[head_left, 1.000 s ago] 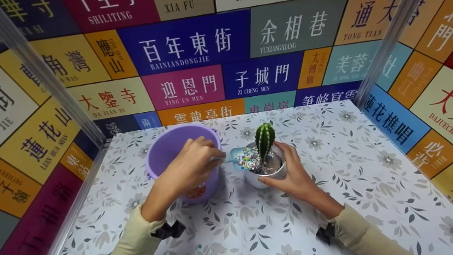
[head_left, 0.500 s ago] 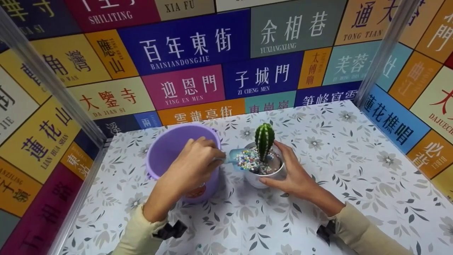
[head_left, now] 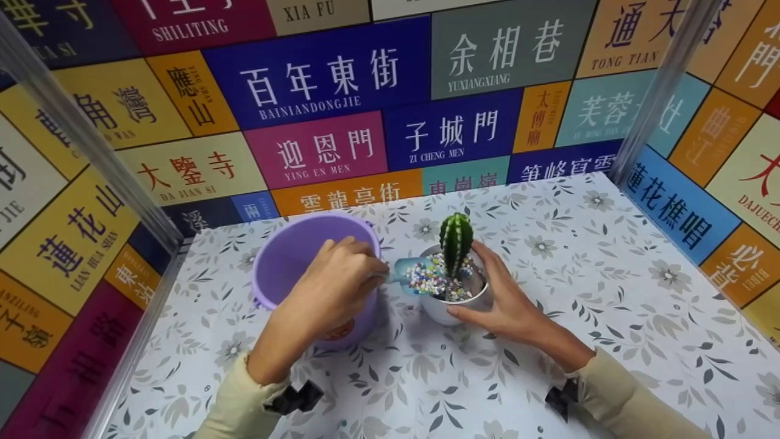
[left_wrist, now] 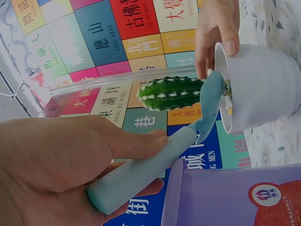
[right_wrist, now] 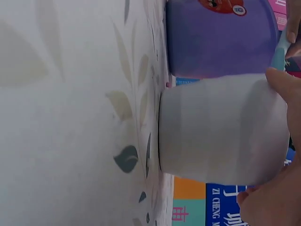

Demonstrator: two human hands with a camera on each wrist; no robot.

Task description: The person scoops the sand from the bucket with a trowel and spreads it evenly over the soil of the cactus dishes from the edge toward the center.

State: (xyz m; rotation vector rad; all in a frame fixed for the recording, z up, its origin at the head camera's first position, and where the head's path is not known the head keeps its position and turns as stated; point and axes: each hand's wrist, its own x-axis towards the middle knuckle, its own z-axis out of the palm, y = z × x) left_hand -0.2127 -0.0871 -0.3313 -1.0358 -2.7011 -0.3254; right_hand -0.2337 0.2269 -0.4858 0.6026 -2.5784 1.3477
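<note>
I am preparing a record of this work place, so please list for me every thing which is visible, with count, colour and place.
cactus: one, green, upright in the pot
pot: one, white, on the table
small beads: too many to count, multicoloured, on the trowel and in the pot
trowel: one, light blue-green, blade at the pot's rim
bucket: one, purple, beside the pot
sticker: one, red, on the bucket
table: one, white with grey leaves, under both containers
sign panels: many, various colours, behind
posts: two, greyish, at the corners
sleeves: two, beige, forearms
wrist devices: two, black, wrists
left hand: one, gripping the trowel
right hand: one, holding the pot
</note>
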